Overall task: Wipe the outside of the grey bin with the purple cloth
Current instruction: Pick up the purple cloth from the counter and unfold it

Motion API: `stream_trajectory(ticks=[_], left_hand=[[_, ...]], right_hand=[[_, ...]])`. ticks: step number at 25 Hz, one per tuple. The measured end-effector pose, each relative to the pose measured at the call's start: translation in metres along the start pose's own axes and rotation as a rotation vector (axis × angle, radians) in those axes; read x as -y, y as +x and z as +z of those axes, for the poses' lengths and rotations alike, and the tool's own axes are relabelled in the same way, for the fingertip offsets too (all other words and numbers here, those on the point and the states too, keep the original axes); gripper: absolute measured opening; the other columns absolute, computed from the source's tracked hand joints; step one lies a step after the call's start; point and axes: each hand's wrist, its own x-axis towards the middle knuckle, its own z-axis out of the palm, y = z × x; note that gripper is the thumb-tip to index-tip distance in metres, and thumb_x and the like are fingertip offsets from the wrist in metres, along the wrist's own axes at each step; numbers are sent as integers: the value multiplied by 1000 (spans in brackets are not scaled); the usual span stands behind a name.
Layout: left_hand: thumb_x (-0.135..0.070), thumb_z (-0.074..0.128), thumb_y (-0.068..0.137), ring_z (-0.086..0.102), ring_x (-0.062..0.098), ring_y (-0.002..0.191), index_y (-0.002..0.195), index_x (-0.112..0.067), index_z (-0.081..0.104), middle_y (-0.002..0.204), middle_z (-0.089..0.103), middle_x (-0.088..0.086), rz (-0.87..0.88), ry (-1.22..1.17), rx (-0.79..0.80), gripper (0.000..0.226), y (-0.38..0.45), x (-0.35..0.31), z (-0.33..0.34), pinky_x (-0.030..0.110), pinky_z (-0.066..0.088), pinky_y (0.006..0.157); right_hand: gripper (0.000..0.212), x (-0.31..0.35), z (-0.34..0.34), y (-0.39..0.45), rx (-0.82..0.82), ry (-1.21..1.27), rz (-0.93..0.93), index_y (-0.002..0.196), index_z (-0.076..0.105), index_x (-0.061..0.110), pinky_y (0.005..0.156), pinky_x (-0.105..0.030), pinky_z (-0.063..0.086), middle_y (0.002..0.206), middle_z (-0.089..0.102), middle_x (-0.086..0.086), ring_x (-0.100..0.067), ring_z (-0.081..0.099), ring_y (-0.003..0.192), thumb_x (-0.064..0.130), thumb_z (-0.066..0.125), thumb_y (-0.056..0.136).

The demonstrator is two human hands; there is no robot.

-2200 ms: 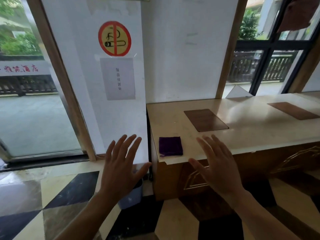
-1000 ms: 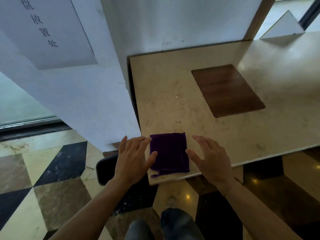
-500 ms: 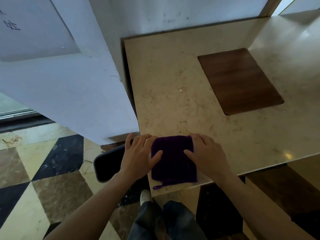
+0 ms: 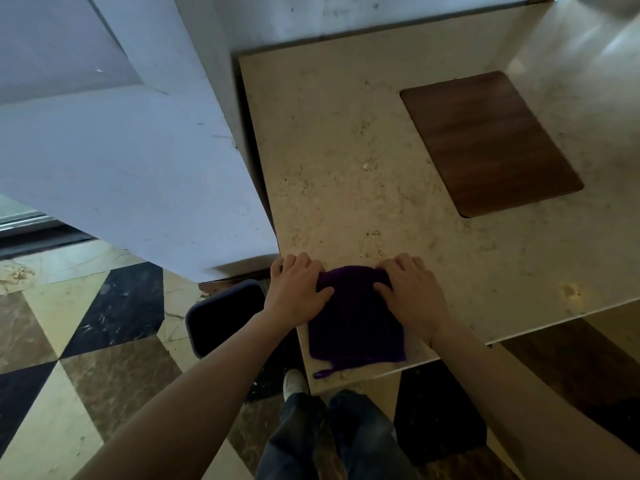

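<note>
The purple cloth (image 4: 356, 327) lies folded at the near left corner of the stone counter (image 4: 363, 140), a small loop hanging toward the edge. My left hand (image 4: 294, 292) grips its far left edge and my right hand (image 4: 412, 292) grips its far right edge, bunching the far side up between them. The grey bin (image 4: 221, 317) stands on the floor just left of the counter, below my left forearm; I see its rim and dark inside, and its outer wall is mostly hidden.
A white pillar (image 4: 138, 150) rises right behind the bin and against the counter's left side. A brown wooden inlay (image 4: 488, 143) is set in the countertop farther right. My legs and a shoe (image 4: 294, 382) stand at the counter's front on the chequered floor (image 4: 86, 341).
I have stepped close and looked down. Both hands came from open in the air onto the cloth's sides and now pinch its far edge, which has lifted and bunched.
</note>
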Motion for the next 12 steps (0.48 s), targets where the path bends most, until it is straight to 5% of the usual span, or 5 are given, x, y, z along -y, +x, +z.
stream_trajectory(ticks=[4,7,12], left_hand=[[-36,60,87,48,14,100,99,-23,56,103,50,-5,0,-285,23,18,-13,-7,-16,33,44,85],[-32,59,90,64,2,79,92,-32,53,90,67,-10,-49,-602,34,6,-33,-13,-48,23,51,66],[-20,58,94,67,2,75,105,-29,58,87,70,-13,-1,-609,-342,14,-56,-23,-120,14,52,65]], right_hand=[[10,4,-16,-7,-57,269,36,105,56,26,76,-29,47,104,55,8,-18,59,97,25,58,95],[17,12,-45,-20,-122,453,-4,101,50,33,64,-25,50,89,62,13,-13,64,81,20,60,95],[16,45,-111,-23,-383,482,-237,107,60,27,64,-28,52,89,70,9,-11,65,77,20,64,93]])
